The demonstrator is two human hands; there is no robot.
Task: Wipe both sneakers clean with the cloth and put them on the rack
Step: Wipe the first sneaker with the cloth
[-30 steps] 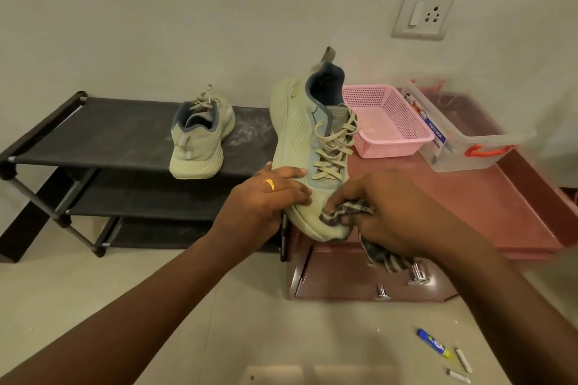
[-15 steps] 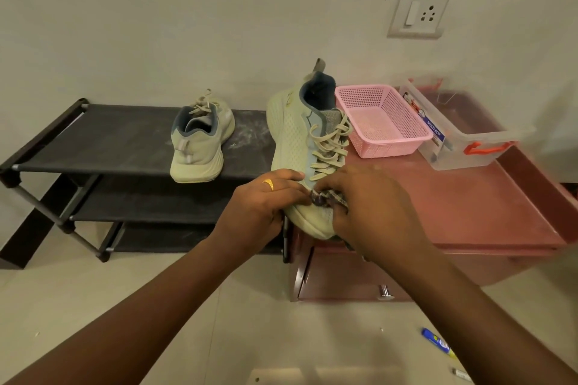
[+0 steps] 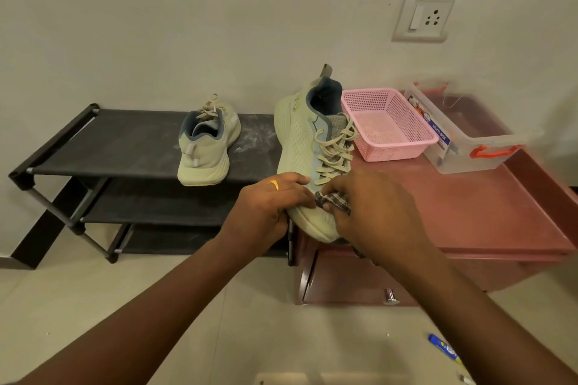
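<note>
A pale green sneaker [image 3: 301, 147] is tilted on its side, toe towards me, over the left edge of the reddish cabinet [image 3: 488, 212]. My left hand [image 3: 269, 206] grips its toe from the left. My right hand [image 3: 372, 216] holds a dark checked cloth [image 3: 333, 199] bunched against the toe's upper, below the laces; most of the cloth is hidden under the hand. The second sneaker [image 3: 206, 147] stands heel towards me on the top shelf of the black rack [image 3: 103, 147].
A pink basket [image 3: 387, 125] and a clear plastic box with orange handles [image 3: 463, 134] stand at the back of the cabinet top. The cabinet has a drawer knob [image 3: 391, 296]. A blue tube [image 3: 444, 348] lies on the tiled floor at lower right. A wall socket [image 3: 423, 17] sits above.
My right hand has slid the cloth from the toe's right side up and left onto the top of the toe. The hanging tail of cloth is now hidden. My left hand keeps its grip.
</note>
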